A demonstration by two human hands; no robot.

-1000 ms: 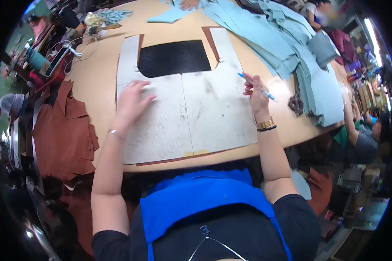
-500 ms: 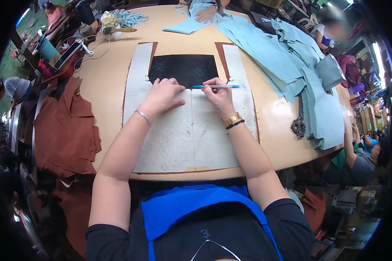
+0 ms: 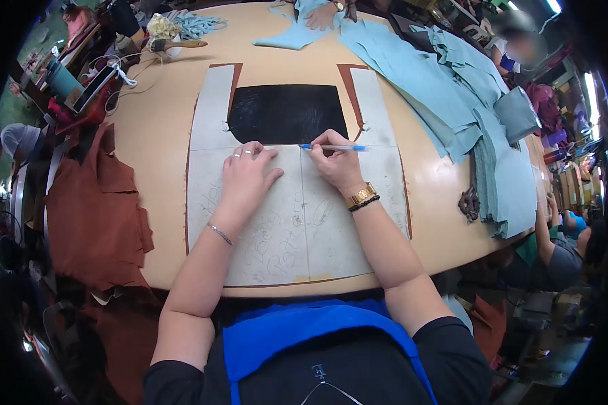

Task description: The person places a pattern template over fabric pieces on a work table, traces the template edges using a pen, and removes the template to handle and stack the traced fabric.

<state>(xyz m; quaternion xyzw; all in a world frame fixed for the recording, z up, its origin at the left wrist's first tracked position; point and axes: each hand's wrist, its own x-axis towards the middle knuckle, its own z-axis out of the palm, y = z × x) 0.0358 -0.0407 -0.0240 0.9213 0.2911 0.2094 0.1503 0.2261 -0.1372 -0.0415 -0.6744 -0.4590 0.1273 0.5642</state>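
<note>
Pale grey, flat, U-shaped board [image 3: 311,226] lies mid-frame. The left hand [image 3: 245,175] rests on it, fingers a bit apart; next, the right hand [image 3: 336,164] pinches a blue-and-clear plastic pen [image 3: 342,147] sideways, tip pointing left, by the board's inner edge.

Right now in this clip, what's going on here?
A person at a table is working over a pale sheet marked with handwriting. Their right hand holds a pen, its tip at the sheet's far edge, next to a black panel. Their left hand rests on the sheet near that edge. Across the table, another person's hand is on light blue material.
</note>
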